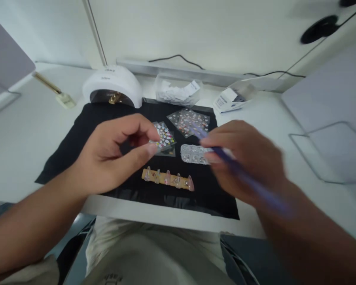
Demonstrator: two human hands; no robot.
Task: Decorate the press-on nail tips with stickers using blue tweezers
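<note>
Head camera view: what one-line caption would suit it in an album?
Left hand pinches a sticker sheet, right hand holds a purple pen over nail tips.

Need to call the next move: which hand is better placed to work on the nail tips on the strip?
Right, probably. The right hand holds the purple tool, above the nail strip; the left hand is pinching a sticker sheet.

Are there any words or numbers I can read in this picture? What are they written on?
None can be read for sure.
White nail lamp: small dark mark on top, too blurred.
White packet: dark print, too small.
Paper slips in the clear box: too small.
Shirt: letters at the bottom edge, cut off and blurred.
Sticker sheets: pictures only.
</note>
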